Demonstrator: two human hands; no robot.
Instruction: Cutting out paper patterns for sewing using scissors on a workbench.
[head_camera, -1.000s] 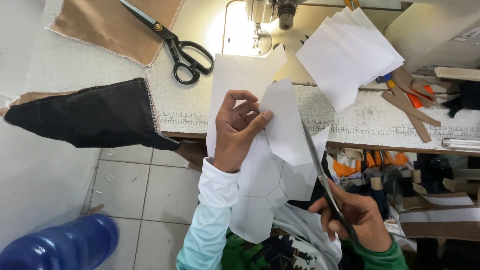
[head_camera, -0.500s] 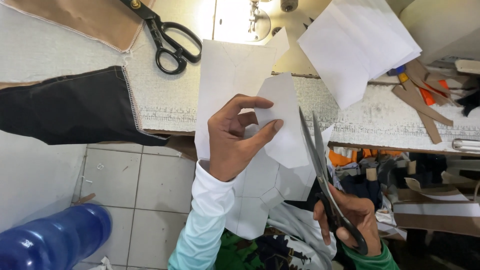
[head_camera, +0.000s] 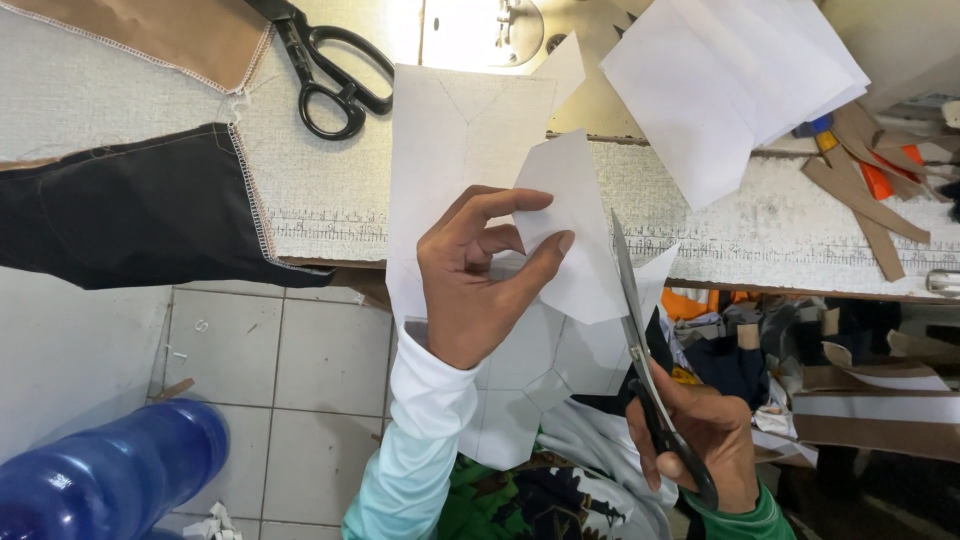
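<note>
Left hand (head_camera: 478, 285): raised in front of the table edge, fingers curled and closed on a white paper pattern piece (head_camera: 470, 150), thumb and forefinger pinching a folded-up flap of it. The paper is marked with faint pencil lines, its upper part lying over the table edge and its lower part hanging down toward the person's lap. Right hand (head_camera: 705, 440): low and to the right, closed through the dark handles of a pair of scissors (head_camera: 640, 340); blades point upward, standing slightly apart, at the right-hand edge of the held paper, just beside the pinched flap. The two hands are apart, each clamped on its own item. Sleeves: light white-to-pale-blue on the left arm, green cuff at the right wrist. Table (head_camera: 130, 90): pale textured covering with a printed ruler strip along the front edge. On it, a second pair of black-handled scissors (head_camera: 335, 75) lying at the back, left of the paper; a black fabric piece (head_camera: 130, 210) with white overlock stitching draped over the front edge; a tan fabric piece (head_camera: 160, 35) at the far left corner; a stack of white paper sheets (head_camera: 730, 80) at the upper right; brown card strips (head_camera: 865, 195) at the far right. Below, a blue plastic bottle (head_camera: 100, 475) at the lower left over a tiled floor (head_camera: 280, 370).
</note>
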